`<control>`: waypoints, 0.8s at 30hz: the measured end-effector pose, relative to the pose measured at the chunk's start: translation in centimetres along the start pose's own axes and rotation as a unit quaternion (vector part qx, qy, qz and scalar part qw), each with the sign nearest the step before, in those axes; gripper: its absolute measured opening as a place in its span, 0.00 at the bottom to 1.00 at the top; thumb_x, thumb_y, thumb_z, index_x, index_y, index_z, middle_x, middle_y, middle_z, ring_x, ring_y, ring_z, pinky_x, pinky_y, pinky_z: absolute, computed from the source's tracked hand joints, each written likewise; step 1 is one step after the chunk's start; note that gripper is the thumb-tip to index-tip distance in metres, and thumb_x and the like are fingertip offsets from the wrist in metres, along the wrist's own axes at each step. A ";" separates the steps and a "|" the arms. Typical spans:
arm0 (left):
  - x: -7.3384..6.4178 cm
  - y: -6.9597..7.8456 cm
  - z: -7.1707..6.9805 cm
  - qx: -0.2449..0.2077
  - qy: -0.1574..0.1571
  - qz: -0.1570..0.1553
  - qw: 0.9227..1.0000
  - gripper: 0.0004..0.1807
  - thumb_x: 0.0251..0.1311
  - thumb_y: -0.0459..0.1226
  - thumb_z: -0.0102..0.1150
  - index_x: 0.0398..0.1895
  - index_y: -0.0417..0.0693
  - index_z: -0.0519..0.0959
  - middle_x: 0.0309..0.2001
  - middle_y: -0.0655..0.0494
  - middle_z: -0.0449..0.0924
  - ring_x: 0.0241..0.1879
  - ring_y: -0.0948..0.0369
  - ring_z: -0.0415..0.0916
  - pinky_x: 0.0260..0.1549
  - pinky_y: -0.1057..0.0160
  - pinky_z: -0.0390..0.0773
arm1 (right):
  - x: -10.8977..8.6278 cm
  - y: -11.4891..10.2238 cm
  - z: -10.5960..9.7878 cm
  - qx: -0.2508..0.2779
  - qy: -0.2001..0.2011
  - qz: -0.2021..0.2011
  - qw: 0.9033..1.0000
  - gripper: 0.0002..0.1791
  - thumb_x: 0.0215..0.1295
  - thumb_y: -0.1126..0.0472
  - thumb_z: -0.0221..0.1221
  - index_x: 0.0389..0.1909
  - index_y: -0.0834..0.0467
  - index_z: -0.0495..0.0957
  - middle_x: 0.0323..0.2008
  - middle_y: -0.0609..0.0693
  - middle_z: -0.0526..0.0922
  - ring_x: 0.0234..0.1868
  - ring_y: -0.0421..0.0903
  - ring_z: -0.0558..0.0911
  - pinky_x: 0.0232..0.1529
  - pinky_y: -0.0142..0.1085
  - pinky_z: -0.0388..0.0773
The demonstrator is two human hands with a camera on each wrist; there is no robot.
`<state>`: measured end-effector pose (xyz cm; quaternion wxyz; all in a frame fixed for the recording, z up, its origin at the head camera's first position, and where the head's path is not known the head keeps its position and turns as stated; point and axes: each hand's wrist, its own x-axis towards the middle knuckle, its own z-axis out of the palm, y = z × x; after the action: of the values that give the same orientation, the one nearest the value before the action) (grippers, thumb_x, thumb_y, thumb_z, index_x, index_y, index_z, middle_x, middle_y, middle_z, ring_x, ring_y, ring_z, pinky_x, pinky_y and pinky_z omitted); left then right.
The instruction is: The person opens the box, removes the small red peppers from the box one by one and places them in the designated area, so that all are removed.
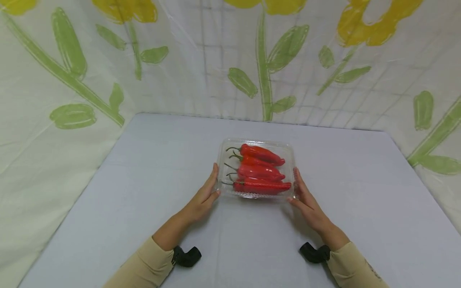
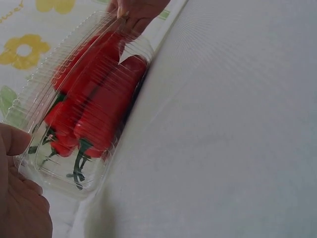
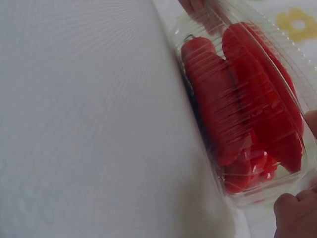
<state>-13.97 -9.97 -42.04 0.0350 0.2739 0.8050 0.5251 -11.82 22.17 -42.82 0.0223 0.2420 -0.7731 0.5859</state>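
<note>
Head view: a clear plastic clamshell [image 1: 289, 157] holding red peppers [image 1: 260, 172] is located over the white-covered table [image 1: 165, 160], near frame centre. Its long axis runs 9 to 3 o'clock; pepper stems are pointed toward 9. It lies at 2 o'clock from the left hand [image 1: 200, 201] and at 10 from the right hand [image 1: 310, 206]. Both hands are in contact, one per short end; neither is judged nearer. Clearance beneath cannot be determined.

Left wrist view: the clamshell is seen lengthwise, 7 to 1 o'clock, stems at the 7 o'clock end. That end is clamped between the left hand's digits, one above, others below. The right hand is seen at the far end.

Right wrist view: the axis runs 5 to 11 o'clock. The 5 o'clock end is gripped between the right hand's digits.
</note>
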 end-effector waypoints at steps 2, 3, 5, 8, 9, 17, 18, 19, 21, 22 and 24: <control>-0.1 0.0 0.0 0.002 0.001 0.000 1.000 0.37 0.65 0.26 0.38 0.72 0.35 0.33 0.74 0.44 0.30 0.74 0.49 0.30 0.64 0.83 0.32 | 0.0 0.0 0.0 -0.008 0.003 0.000 1.000 0.41 0.62 0.76 0.46 0.72 0.63 0.37 0.72 0.66 0.35 0.70 0.23 0.43 0.62 0.13 0.50; -0.1 0.0 -0.1 0.002 0.001 0.001 1.000 0.36 0.65 0.26 0.38 0.72 0.35 0.33 0.74 0.44 0.30 0.74 0.49 0.30 0.64 0.83 0.33 | 0.0 0.0 0.0 -0.011 0.005 0.000 1.000 0.40 0.62 0.76 0.46 0.72 0.63 0.38 0.72 0.66 0.36 0.70 0.23 0.44 0.62 0.13 0.51; -0.1 0.0 -0.1 0.002 0.000 0.001 1.000 0.36 0.66 0.27 0.37 0.72 0.36 0.33 0.74 0.44 0.30 0.74 0.49 0.30 0.64 0.83 0.33 | 0.0 0.0 0.0 -0.017 0.009 0.003 1.000 0.40 0.62 0.76 0.46 0.72 0.63 0.39 0.72 0.66 0.37 0.70 0.22 0.44 0.62 0.13 0.51; -0.2 -0.1 0.0 0.006 -0.001 0.001 1.000 0.36 0.66 0.27 0.37 0.72 0.36 0.33 0.74 0.43 0.31 0.74 0.48 0.31 0.64 0.83 0.33 | -0.1 -0.1 0.0 -0.023 0.011 0.007 1.000 0.39 0.62 0.75 0.46 0.72 0.63 0.40 0.72 0.65 0.38 0.70 0.22 0.45 0.61 0.12 0.51; -0.3 -0.1 0.0 0.009 0.000 0.001 1.000 0.36 0.66 0.27 0.37 0.72 0.36 0.33 0.74 0.43 0.31 0.73 0.48 0.31 0.64 0.83 0.33 | -0.2 -0.1 0.0 -0.025 0.013 0.006 1.000 0.39 0.62 0.75 0.46 0.72 0.63 0.40 0.72 0.65 0.38 0.70 0.22 0.46 0.61 0.12 0.51; -0.4 0.0 0.3 0.044 0.013 -0.011 0.999 0.36 0.67 0.30 0.38 0.72 0.37 0.35 0.74 0.44 0.34 0.73 0.48 0.35 0.67 0.76 0.35 | -0.2 -0.2 0.0 -0.053 0.024 -0.008 0.998 0.37 0.63 0.76 0.44 0.72 0.63 0.44 0.72 0.66 0.42 0.69 0.24 0.49 0.62 0.13 0.53; -0.5 0.0 0.4 0.050 0.016 -0.016 0.998 0.36 0.68 0.31 0.38 0.73 0.38 0.35 0.75 0.44 0.34 0.73 0.48 0.35 0.69 0.71 0.36 | -0.2 -0.2 0.0 -0.059 0.025 -0.008 0.998 0.36 0.63 0.76 0.44 0.72 0.63 0.44 0.72 0.65 0.43 0.69 0.24 0.50 0.61 0.13 0.53; -0.5 0.0 0.4 0.054 0.018 -0.021 0.998 0.36 0.68 0.32 0.39 0.73 0.39 0.35 0.75 0.45 0.35 0.73 0.48 0.36 0.70 0.66 0.38 | -0.2 -0.2 -0.1 -0.065 0.026 -0.007 0.998 0.36 0.64 0.76 0.44 0.72 0.62 0.44 0.72 0.65 0.44 0.69 0.24 0.50 0.61 0.13 0.54; -0.6 0.1 0.5 0.061 0.024 -0.023 0.998 0.35 0.68 0.32 0.39 0.73 0.40 0.36 0.75 0.46 0.36 0.73 0.48 0.37 0.70 0.56 0.41 | -0.2 -0.2 -0.1 -0.074 0.029 -0.005 0.997 0.36 0.64 0.75 0.43 0.72 0.62 0.45 0.72 0.65 0.45 0.69 0.24 0.51 0.61 0.13 0.54; -0.6 0.2 0.6 0.064 0.027 -0.023 0.997 0.35 0.68 0.33 0.39 0.73 0.40 0.36 0.75 0.46 0.37 0.73 0.48 0.38 0.70 0.51 0.43 | -0.2 -0.2 -0.1 -0.075 0.029 -0.003 0.997 0.36 0.64 0.75 0.43 0.72 0.61 0.44 0.72 0.65 0.45 0.69 0.24 0.52 0.61 0.13 0.54; -0.6 0.1 0.6 0.067 0.034 -0.021 0.997 0.35 0.68 0.32 0.39 0.73 0.40 0.37 0.75 0.47 0.37 0.73 0.49 0.39 0.69 0.48 0.44 | -0.2 -0.2 -0.1 -0.078 0.031 -0.001 0.996 0.36 0.65 0.75 0.44 0.72 0.61 0.44 0.72 0.65 0.45 0.69 0.24 0.52 0.60 0.13 0.54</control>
<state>-13.17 -9.69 -42.34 0.0003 0.2403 0.8445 0.4786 -11.59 22.24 -42.65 0.0654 0.2224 -0.8152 0.5308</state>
